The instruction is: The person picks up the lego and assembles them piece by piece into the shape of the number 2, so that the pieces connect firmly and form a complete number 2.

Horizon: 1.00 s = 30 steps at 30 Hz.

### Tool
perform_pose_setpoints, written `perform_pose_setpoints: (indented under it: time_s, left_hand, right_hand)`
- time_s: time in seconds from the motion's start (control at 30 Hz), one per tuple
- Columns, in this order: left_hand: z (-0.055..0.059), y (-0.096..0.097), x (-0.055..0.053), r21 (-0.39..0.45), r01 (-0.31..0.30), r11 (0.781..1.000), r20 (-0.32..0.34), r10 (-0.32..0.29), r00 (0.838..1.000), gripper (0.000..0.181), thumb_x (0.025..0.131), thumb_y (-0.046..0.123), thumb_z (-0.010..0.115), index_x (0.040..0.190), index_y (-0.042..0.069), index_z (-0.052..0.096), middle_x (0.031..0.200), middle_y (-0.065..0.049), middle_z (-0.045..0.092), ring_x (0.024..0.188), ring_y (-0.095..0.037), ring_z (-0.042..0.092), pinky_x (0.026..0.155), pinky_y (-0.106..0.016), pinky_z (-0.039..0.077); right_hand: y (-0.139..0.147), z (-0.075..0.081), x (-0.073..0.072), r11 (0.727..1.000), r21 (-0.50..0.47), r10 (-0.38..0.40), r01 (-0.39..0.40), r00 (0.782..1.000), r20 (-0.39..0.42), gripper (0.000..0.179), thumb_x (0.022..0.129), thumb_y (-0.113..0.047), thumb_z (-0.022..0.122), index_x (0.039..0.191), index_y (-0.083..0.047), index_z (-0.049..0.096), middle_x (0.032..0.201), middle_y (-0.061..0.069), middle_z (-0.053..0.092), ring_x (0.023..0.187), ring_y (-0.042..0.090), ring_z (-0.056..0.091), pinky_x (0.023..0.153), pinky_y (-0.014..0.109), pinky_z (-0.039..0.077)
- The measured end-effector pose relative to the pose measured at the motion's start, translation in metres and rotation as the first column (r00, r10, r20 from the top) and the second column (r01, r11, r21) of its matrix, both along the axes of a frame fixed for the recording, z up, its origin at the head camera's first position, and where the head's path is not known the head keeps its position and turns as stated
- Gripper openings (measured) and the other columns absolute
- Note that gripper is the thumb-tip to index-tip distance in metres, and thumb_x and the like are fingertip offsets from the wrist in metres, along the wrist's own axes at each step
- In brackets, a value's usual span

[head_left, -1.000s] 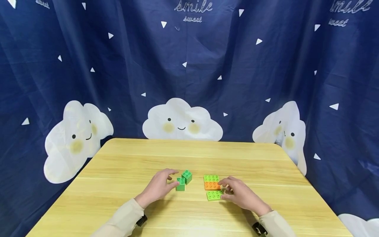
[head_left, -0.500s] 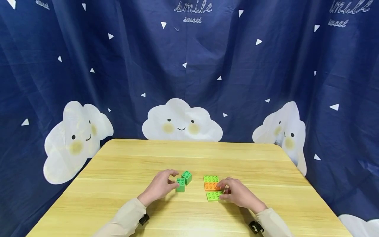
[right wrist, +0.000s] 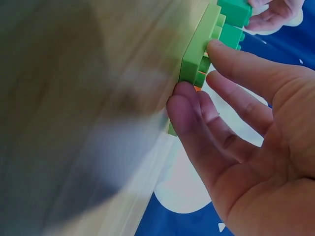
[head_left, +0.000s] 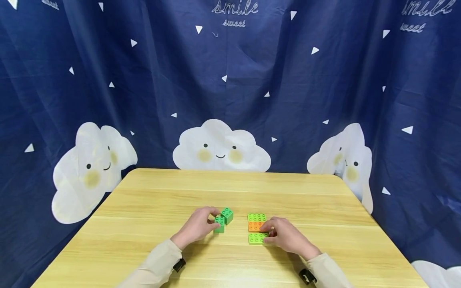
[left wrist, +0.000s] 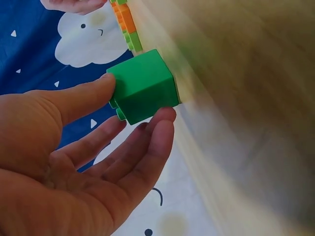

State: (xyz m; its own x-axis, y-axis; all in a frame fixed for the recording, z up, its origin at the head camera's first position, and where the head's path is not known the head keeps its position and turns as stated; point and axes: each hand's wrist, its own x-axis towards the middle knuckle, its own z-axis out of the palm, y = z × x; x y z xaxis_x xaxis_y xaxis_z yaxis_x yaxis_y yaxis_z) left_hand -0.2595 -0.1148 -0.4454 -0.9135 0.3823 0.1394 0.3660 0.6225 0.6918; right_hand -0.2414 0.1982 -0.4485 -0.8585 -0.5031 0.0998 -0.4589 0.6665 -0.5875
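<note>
In the head view, two dark green building bricks stand left of centre, the near one [head_left: 219, 228] with its corner close to the rear one [head_left: 227, 216]. My left hand [head_left: 197, 226] has its thumb and fingers at the near brick. The left wrist view shows that green brick [left wrist: 142, 83] between thumb and fingertips, studs facing away. To the right, a flat lime brick [head_left: 255, 239] lies just in front of a flat orange brick [head_left: 254, 227]. My right hand [head_left: 286, 235] pinches the lime brick's right end; its thumb touches the stud side of the lime brick [right wrist: 197, 46] in the right wrist view.
Behind the orange brick, edge to edge, lies another flat lime brick [head_left: 257, 217]. All the bricks are on a light wooden table [head_left: 223, 264]. A dark blue curtain [head_left: 230, 96] with white clouds hangs past its far edge.
My right hand has shifted left, and the near lime brick has slid slightly left to line up with the orange one. My left fingers have come in closer around the near green brick.
</note>
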Motion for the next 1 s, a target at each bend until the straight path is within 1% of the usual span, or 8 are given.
perform_pose_setpoints:
  time_s: [0.1,0.23,0.43,0.6,0.83,1.0]
  left_hand:
    - [-0.001,0.0,-0.001,-0.005,0.013,1.0,0.002,-0.013,1.0,0.029,0.09,0.006,0.077,0.118,0.001,0.07,0.115,-0.014,0.071,0.093,-0.024,0.071,0.08,-0.037,0.061]
    - [-0.002,0.0,0.0,-0.006,0.018,1.0,0.01,-0.018,1.0,0.028,0.09,0.007,0.077,0.116,0.002,0.07,0.115,-0.013,0.071,0.092,-0.024,0.071,0.078,-0.035,0.061]
    - [-0.002,0.0,0.0,0.004,0.017,1.0,0.023,-0.017,1.0,0.029,0.09,0.007,0.077,0.117,-0.001,0.07,0.115,-0.015,0.071,0.09,-0.023,0.071,0.076,-0.032,0.061]
    - [-0.001,0.001,0.001,0.006,0.011,1.0,0.031,-0.011,0.999,0.032,0.089,0.007,0.078,0.119,-0.003,0.069,0.117,-0.017,0.07,0.09,-0.023,0.071,0.076,-0.031,0.061]
    - [-0.001,0.002,0.0,0.003,0.012,1.0,0.03,-0.012,0.999,0.031,0.088,0.006,0.079,0.116,-0.002,0.07,0.112,-0.015,0.071,0.089,-0.022,0.071,0.073,-0.029,0.06]
    - [-0.001,0.002,0.001,0.007,0.01,1.0,0.032,-0.01,0.999,0.03,0.087,0.006,0.079,0.115,-0.001,0.07,0.11,-0.014,0.071,0.088,-0.02,0.07,0.071,-0.027,0.059]
  right_hand:
    - [-0.003,-0.001,0.0,1.0,0.001,0.002,-0.002,1.0,-0.02,0.02,0.086,-0.008,0.082,0.105,-0.007,0.077,0.096,0.0,0.068,0.074,0.003,0.055,0.064,0.021,0.048]
    - [-0.007,-0.002,0.0,1.0,0.002,0.002,-0.002,0.999,-0.043,0.016,0.085,-0.008,0.082,0.101,-0.007,0.077,0.092,-0.002,0.067,0.072,0.002,0.054,0.062,0.02,0.048]
    - [-0.014,-0.001,0.001,1.0,0.021,0.0,0.001,0.999,-0.041,0.015,0.085,-0.008,0.082,0.098,-0.008,0.077,0.09,-0.002,0.066,0.072,0.002,0.052,0.062,0.021,0.047]
    - [-0.019,-0.001,0.0,1.0,0.026,0.007,-0.006,0.999,-0.05,0.013,0.084,-0.008,0.083,0.096,-0.009,0.077,0.086,-0.003,0.065,0.071,0.004,0.052,0.062,0.021,0.045]
    - [-0.024,-0.002,0.0,1.0,0.025,0.0,0.001,0.999,-0.05,0.013,0.084,-0.01,0.084,0.094,-0.008,0.076,0.086,-0.002,0.064,0.074,0.008,0.054,0.063,0.022,0.046]
    - [-0.028,-0.003,-0.001,1.0,0.022,-0.001,0.002,0.999,-0.042,0.011,0.085,-0.01,0.083,0.094,-0.008,0.076,0.088,-0.002,0.066,0.074,0.007,0.054,0.064,0.022,0.047]
